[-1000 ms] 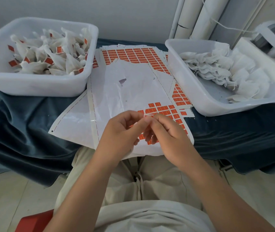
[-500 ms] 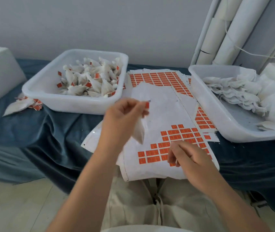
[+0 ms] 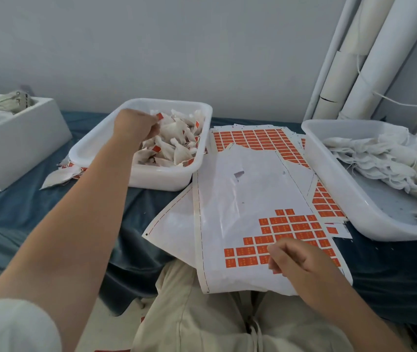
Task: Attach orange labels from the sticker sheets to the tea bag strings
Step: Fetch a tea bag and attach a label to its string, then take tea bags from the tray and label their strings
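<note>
The left hand is reached into the left tray at upper centre of the frame, its fingers curled down onto the pile of labelled bags; whether a bag is grasped or released cannot be told. An orange label is seen just beside the knuckles.

The right hand is laid on the sheet at lower right, fingers bent, with the tips on the rows of orange labels. Whether a label is pinched cannot be told. The sheet is spread across the desk between the two trays and hangs over its near edge above the lap. A fuller sheet is partly covered by it further up.

Unlabelled bags are heaped in the right tray at the right edge. A white box is seen at the left edge, and white pipes at upper right.
</note>
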Action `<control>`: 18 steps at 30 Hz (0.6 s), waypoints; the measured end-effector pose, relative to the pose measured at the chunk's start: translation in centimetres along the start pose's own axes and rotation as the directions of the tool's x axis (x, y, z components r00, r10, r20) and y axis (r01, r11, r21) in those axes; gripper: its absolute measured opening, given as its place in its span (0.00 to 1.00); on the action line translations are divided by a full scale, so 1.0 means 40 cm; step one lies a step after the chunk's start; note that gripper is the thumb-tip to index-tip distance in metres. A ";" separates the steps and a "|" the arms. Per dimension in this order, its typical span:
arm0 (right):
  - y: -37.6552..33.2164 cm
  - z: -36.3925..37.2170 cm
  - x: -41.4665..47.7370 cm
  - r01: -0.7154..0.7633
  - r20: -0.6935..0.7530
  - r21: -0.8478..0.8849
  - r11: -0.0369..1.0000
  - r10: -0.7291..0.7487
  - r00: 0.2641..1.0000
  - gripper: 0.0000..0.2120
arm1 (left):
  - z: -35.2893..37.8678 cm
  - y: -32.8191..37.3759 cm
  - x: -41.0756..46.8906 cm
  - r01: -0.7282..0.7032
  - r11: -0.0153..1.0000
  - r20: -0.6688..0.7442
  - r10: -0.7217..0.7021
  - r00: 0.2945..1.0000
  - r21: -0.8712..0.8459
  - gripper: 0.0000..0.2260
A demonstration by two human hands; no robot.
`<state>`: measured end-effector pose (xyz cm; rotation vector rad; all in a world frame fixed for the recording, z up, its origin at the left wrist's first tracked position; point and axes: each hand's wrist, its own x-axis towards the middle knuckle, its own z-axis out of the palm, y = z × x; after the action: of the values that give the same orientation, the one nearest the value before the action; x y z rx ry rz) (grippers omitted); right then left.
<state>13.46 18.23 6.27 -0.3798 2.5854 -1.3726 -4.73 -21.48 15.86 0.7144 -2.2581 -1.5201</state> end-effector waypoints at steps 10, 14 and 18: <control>0.016 -0.075 0.008 0.031 -0.134 0.062 0.998 -0.023 0.991 0.11 | -0.042 -0.032 -0.105 -0.208 0.895 -0.185 0.299 0.936 0.395 0.25; 0.019 -0.110 0.006 0.027 -0.217 0.020 0.999 -0.022 0.976 0.10 | 0.007 -0.009 -0.312 -0.421 0.862 -0.132 0.469 0.873 0.281 0.13; 0.028 -0.158 0.014 0.010 -0.395 -0.106 0.994 -0.051 0.917 0.12 | 0.095 -0.056 -0.512 -0.513 0.853 0.164 0.495 0.853 0.094 0.07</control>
<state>10.98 23.61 8.81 -0.1670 2.9961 -1.4607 10.61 -7.60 12.53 0.0213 -2.4055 -1.1925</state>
